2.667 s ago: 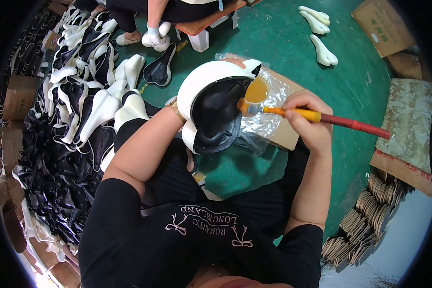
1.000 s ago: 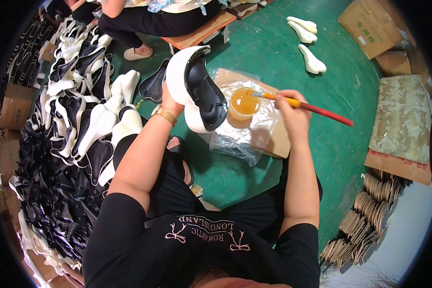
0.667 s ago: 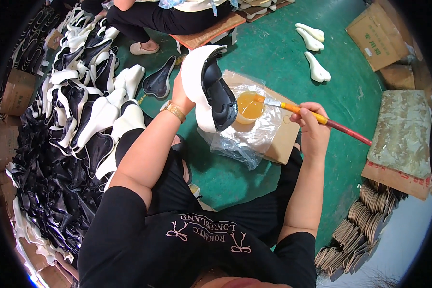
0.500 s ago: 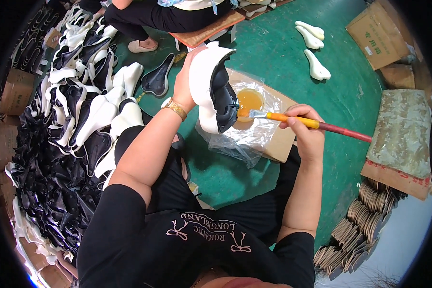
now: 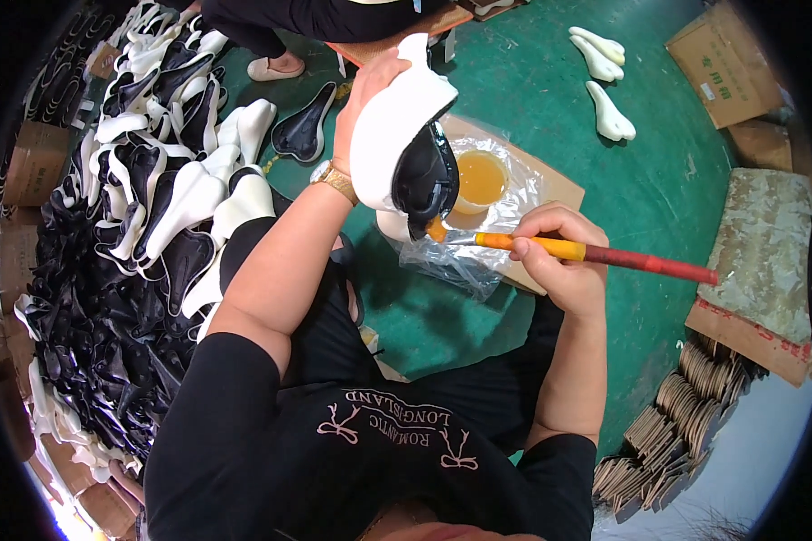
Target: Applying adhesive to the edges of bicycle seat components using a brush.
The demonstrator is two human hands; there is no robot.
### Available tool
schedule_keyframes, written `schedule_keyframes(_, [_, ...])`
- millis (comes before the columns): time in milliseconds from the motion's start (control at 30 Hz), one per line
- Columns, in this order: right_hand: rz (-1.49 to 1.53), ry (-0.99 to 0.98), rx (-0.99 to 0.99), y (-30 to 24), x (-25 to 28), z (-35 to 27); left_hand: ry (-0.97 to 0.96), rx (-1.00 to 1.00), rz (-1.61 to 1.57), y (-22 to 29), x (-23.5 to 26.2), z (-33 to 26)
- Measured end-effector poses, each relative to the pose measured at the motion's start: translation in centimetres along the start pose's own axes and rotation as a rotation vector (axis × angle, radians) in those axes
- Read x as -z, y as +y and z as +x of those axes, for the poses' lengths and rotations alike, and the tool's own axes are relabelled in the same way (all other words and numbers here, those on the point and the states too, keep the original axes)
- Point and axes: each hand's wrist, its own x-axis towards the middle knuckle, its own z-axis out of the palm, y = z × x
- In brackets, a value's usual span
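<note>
The saddle-shaped piece (image 5: 379, 135) at upper centre is white outside, glossy black within; the liquid (image 5: 481, 176) in the bowl (image 5: 468, 207), amber. The brush (image 5: 570, 249) at centre right runs from orange bristles (image 5: 436, 229) through a silvery ferrule (image 5: 461, 238) to orange, yellow and red handle sections (image 5: 654, 263). Clear plastic (image 5: 460, 270) glints silver over tan cardboard (image 5: 561, 192). The floor (image 5: 668, 135) is green; the shirt (image 5: 244, 451) at lower centre, black with pale pink lettering (image 5: 397, 418) and bow motifs (image 5: 337, 431). Lower left, a heap of black pieces (image 5: 108, 361); far right, a mottled grey-beige board (image 5: 760, 225)
</note>
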Motion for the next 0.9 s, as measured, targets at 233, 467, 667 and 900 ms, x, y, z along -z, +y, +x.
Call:
schedule_keyframes(233, [0.794, 0.191, -0.529, 0.9, -2.0, -0.7, 0.149, -0.015, 0.029, 2.2, 1.4, 1.1])
schedule_keyframes(467, [0.638, 0.086, -0.351, 1.3, -0.8, -0.8, 0.186, 0.047, -0.077, 1.3, 1.0, 0.8])
schedule_keyframes(667, [0.182, 0.323, -0.064, 1.0, 0.3, -0.4, 0.003, 0.39, -0.369, 0.7, 1.2, 0.5])
schedule_keyframes(900, [0.478, 0.124, -0.233, 1.0, -0.7, -0.9, -0.199, 0.444, -0.415, -0.8, 1.4, 0.6])
